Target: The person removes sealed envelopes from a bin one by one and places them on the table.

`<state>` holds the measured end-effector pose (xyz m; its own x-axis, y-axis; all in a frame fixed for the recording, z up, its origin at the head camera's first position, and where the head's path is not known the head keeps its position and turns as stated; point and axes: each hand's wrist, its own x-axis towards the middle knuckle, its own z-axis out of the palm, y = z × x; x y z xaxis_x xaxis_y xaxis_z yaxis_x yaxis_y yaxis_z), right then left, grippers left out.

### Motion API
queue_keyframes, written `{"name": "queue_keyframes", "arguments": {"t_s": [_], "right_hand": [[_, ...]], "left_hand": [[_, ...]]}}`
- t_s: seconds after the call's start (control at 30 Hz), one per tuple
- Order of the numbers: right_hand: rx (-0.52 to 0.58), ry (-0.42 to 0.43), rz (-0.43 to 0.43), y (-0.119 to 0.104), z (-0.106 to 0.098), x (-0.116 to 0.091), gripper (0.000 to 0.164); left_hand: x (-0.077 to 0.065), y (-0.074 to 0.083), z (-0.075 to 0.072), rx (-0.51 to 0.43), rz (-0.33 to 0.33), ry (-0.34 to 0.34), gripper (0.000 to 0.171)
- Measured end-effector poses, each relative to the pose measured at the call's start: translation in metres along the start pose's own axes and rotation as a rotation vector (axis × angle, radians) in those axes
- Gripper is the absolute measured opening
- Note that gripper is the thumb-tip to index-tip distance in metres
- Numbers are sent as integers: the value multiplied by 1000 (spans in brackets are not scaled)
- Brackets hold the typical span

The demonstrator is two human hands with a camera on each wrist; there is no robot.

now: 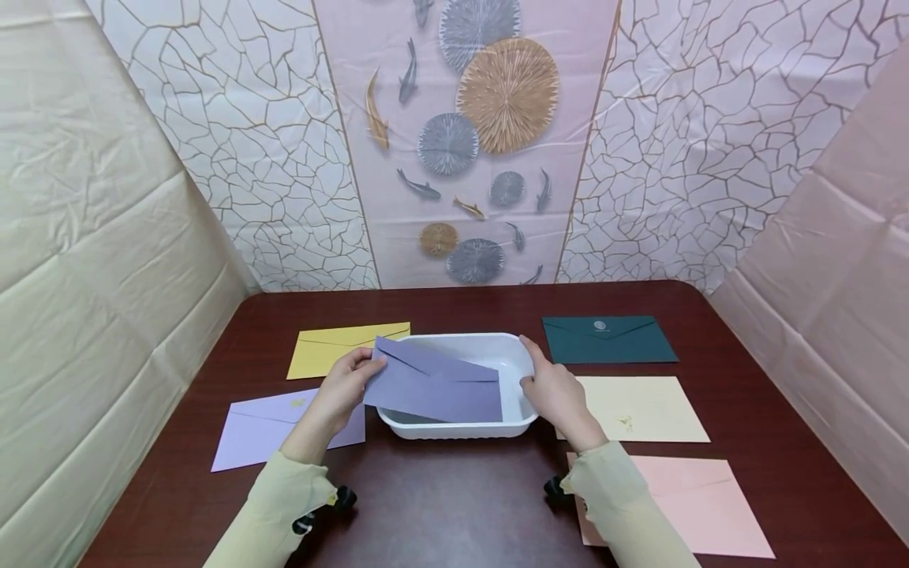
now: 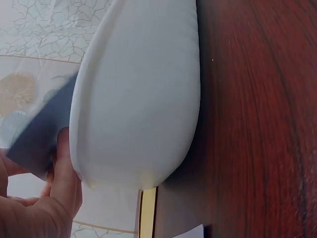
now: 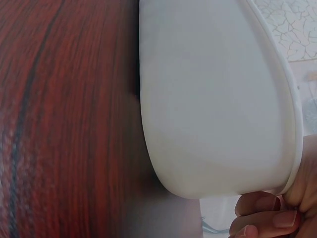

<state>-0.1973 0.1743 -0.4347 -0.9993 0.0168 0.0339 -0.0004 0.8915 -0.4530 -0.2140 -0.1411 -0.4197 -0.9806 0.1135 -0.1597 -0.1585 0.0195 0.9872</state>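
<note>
A bluish-purple envelope is pinched at its left end between the thumb and fingers of my left hand. It slants over a white plastic basin, covering much of the inside. In the left wrist view, the left hand holds the envelope beside the rim. My right hand grips the basin's right end. From the right wrist, curled fingers of that hand show under the basin's rim. The basin's floor is partly hidden.
Left of the basin lie a yellow envelope and a lilac envelope. On the right are a dark green envelope, a cream envelope and a pink envelope. All rest on a dark red-brown table.
</note>
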Motion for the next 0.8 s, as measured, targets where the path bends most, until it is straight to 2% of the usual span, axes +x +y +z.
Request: {"name": "queue_keyframes", "arguments": {"t_s": [0.33,0.5,0.8], "right_hand": [[14,7,-1,-1,-1,0,67],[13,1,2,-1,-1,0,67],[-10,0,-16,-2,1,-1,68]], "left_hand": [[-10,0,-7,-57,-11,38,25],[-18,-3,-16,-72,-14,55,24],[-35,-11,-34,-87,-8,56,34]]}}
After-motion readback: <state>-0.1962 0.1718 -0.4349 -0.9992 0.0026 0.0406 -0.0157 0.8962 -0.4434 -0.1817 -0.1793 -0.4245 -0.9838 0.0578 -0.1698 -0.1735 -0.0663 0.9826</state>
